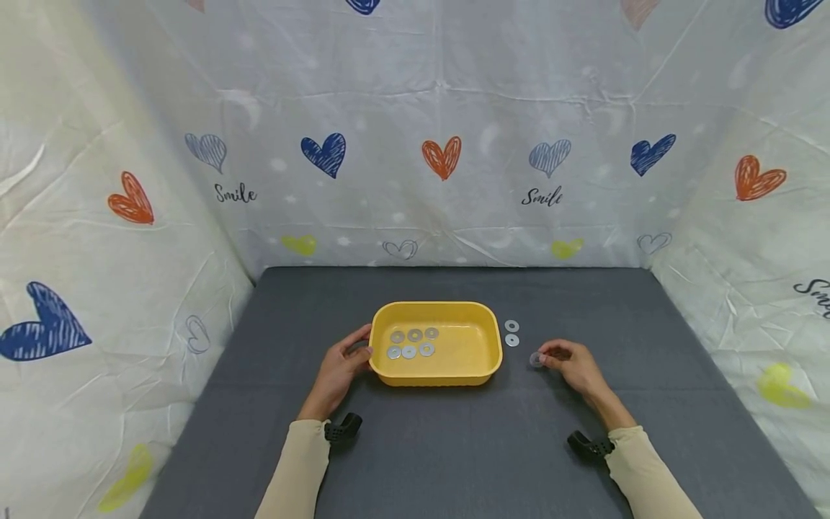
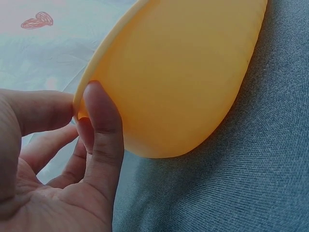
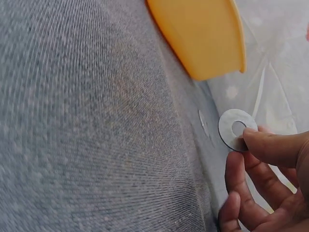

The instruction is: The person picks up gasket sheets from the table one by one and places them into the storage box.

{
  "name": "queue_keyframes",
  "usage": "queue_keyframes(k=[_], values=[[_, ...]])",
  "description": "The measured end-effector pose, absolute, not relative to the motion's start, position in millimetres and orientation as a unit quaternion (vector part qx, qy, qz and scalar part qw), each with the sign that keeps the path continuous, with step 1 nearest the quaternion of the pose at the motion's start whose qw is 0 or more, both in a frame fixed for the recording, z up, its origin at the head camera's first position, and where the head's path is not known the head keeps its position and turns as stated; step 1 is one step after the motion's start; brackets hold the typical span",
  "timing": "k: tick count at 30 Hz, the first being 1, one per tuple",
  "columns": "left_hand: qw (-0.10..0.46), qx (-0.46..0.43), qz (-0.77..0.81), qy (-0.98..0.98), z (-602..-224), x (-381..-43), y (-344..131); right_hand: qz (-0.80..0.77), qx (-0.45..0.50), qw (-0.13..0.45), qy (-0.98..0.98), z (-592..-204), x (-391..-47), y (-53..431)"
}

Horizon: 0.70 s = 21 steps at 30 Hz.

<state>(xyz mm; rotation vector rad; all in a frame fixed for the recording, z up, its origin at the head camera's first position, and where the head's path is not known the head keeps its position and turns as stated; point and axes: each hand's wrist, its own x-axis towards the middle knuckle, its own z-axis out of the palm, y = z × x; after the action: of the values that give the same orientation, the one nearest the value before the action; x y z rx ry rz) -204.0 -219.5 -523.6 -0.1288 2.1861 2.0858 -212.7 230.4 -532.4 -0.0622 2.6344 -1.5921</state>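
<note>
A yellow rectangular tray (image 1: 463,371) stands on the grey cloth, with several flat metal washers (image 1: 415,335) lying in two rows in its left half. The left hand (image 1: 341,367) pinches the tray's left edge; in the left wrist view the thumb lies along the yellow wall (image 2: 183,72) and fingers meet the rim from the other side. Right of the tray, the right hand (image 1: 577,366) pinches one washer (image 3: 235,129) between thumb and fingers, holding it by its edge. Two more washers (image 1: 511,333) lie on the cloth beside the tray's right wall.
Dark grey cloth (image 1: 454,454) covers the table. White curtains printed with hearts (image 1: 441,155) hang behind it and along both sides. Each wrist wears a black strap with a small device (image 1: 590,445).
</note>
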Motion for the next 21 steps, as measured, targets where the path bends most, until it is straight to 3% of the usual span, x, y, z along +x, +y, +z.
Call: queue_keyframes(k=[21], values=[[0.062, -0.032, 0.692, 0.719, -522.2, -203.3, -219.4, -0.621, -0.011, 0.059, 0.781, -523.4, -208.3, 216.9]])
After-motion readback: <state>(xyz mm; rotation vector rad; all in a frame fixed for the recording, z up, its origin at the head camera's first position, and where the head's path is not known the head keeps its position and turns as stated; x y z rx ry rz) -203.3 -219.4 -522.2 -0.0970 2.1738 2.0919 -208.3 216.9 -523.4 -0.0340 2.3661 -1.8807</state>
